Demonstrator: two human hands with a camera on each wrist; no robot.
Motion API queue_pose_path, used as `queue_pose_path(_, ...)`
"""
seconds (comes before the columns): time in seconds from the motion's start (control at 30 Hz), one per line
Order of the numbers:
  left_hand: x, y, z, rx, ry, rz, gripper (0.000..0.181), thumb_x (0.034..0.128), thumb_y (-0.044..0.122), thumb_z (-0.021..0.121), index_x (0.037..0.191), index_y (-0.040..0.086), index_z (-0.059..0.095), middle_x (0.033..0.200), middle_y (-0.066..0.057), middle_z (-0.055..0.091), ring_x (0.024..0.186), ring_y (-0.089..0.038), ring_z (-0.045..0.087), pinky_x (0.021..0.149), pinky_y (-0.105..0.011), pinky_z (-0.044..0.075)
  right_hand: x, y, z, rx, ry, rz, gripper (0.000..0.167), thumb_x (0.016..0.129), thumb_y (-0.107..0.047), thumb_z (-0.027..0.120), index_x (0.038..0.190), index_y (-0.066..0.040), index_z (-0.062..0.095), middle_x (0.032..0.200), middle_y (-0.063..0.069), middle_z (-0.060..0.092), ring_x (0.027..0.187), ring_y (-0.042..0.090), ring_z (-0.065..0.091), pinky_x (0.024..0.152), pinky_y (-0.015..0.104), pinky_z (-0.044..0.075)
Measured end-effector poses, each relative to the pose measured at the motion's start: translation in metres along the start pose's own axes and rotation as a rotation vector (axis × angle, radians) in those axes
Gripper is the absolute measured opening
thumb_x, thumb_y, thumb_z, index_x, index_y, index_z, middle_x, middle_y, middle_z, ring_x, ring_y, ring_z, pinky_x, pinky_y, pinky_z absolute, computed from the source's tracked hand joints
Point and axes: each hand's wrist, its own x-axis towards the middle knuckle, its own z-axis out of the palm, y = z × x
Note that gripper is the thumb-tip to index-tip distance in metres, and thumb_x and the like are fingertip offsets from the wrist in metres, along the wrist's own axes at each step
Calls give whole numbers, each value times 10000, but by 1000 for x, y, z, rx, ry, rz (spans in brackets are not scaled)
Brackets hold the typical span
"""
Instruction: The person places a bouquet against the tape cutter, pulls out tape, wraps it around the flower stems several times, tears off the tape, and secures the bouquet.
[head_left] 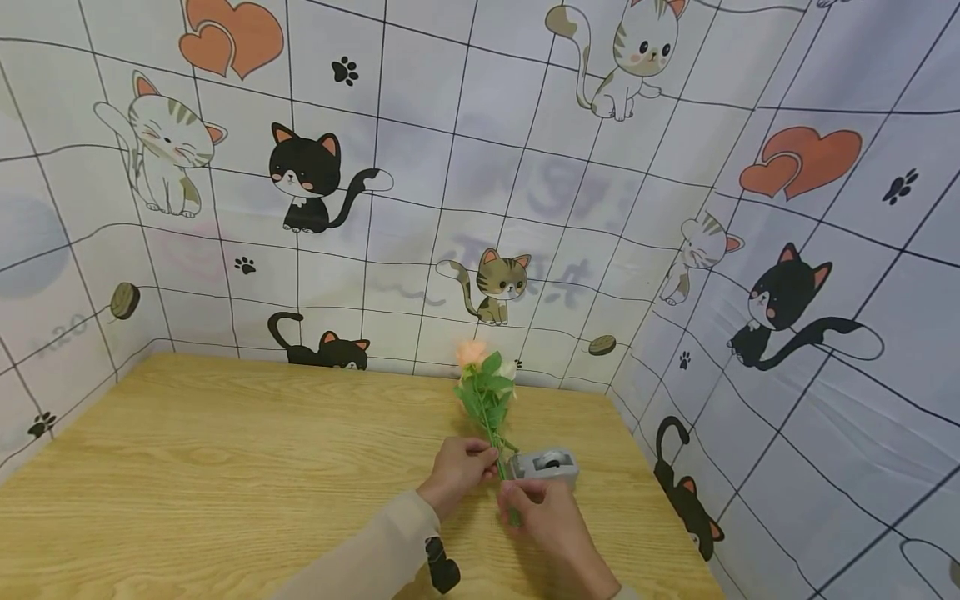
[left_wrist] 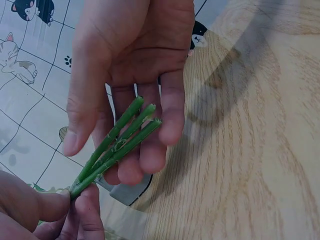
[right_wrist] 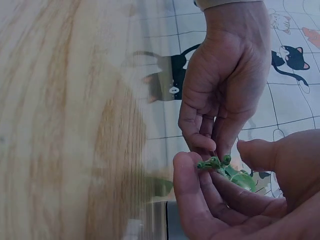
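My left hand (head_left: 459, 473) pinches a small bunch of artificial-looking flowers by its green stems (left_wrist: 112, 150). A peach bloom (head_left: 472, 353) and a whitish bloom (head_left: 508, 371) top the bunch, above green leaves (head_left: 486, 393), pointing away from me. Three cut stem ends stick out past the left thumb and fingertips in the left wrist view. Close to those ends is my right hand (right_wrist: 240, 205), its fingers loosely bent behind the stems and its thumb held apart. A grey tape dispenser (head_left: 546, 463) sits just beyond the right hand, partly covered by it.
The wood-grain table (head_left: 247, 450) spreads to the left of the hands. A cat-patterned cloth (head_left: 420, 192) hangs behind the table and along its right side. A black strap end (head_left: 442, 567) shows by the left sleeve.
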Motion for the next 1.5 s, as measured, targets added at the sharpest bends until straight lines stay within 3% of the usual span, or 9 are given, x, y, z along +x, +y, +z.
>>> queue_pose_path(0.1, -3, 1, 0, -18, -12, 0, 249, 1153, 54, 718, 1322, -120, 773, 1064, -190, 826, 884, -128, 763, 794, -265, 666, 1, 2, 0, 45, -36, -11, 393, 1214, -285, 665, 1239, 63, 848, 1031, 135, 884, 822, 133, 753, 691, 242, 613)
queue_pose_path(0.27, -5, 3, 1, -28, -12, -5, 232, 1153, 46, 712, 1298, -122, 779, 1055, -204, 836, 866, -116, 751, 781, -246, 655, 1, 6, 0, 292, -181, 59, 478, 1269, -213, 521, 1362, 218, 707, 1119, 203, 872, 985, 152, 832, 853, 261, 701)
queue_pose_path(0.47, -7, 1, 2, -48, -12, -32, 231, 1158, 51, 708, 1300, -120, 771, 1055, -184, 833, 874, -119, 753, 796, -258, 662, -2, 8, -4, 405, -253, 165, 458, 1266, -211, 520, 1476, 167, 672, 1119, 51, 862, 958, 78, 792, 820, 226, 670)
queue_pose_path(0.73, -9, -2, -2, -57, -18, -16, 260, 1162, 67, 702, 1326, -124, 767, 1057, -171, 824, 861, -106, 726, 795, -245, 649, -3, 5, -1, 398, -221, 141, 379, 1213, -176, 648, 1378, 151, 744, 1025, 8, 817, 841, 80, 693, 733, 207, 619)
queue_pose_path(1.0, -10, -3, 0, -28, -42, -6, 278, 1168, 116, 677, 1278, -114, 789, 1030, -183, 833, 845, -109, 725, 778, -255, 652, -6, 3, 1, 282, -105, 125, 308, 1172, -110, 710, 1265, 171, 796, 942, 31, 807, 814, 106, 722, 700, 251, 656)
queue_pose_path(1.2, -15, 0, 6, 23, -38, -6, 284, 1135, 154, 755, 1232, -110, 792, 1038, -199, 831, 834, -122, 741, 786, -280, 679, -7, 3, 3, 241, -56, 96, 269, 1146, -69, 738, 1162, 192, 804, 872, 21, 790, 758, 109, 699, 653, 229, 624)
queue_pose_path(1.3, -11, -7, 7, 22, -51, 3, 309, 1120, 176, 792, 1233, -111, 799, 1089, -216, 831, 851, -162, 791, 799, -313, 700, -7, 3, 4, 194, -27, 61, 244, 1125, -66, 770, 1124, 172, 827, 844, 36, 797, 721, 108, 689, 625, 215, 602)
queue_pose_path(1.4, 2, -24, 8, 6, -66, 24, 298, 1093, 208, 830, 1183, -76, 827, 1061, -181, 821, 835, -170, 810, 744, -294, 688, -9, 0, 4, 161, -6, 33, 214, 1093, -57, 813, 1133, 149, 851, 866, 91, 833, 696, 106, 709, 609, 208, 600)
queue_pose_path(1.5, 7, -30, 11, 24, -47, 14, 294, 1066, 216, 863, 1168, -59, 837, 1033, -142, 807, 811, -153, 794, 707, -263, 660, -11, -1, 4, 115, 19, 16, 193, 1056, -49, 858, 1154, 118, 868, 928, 140, 870, 687, 107, 756, 598, 200, 613)
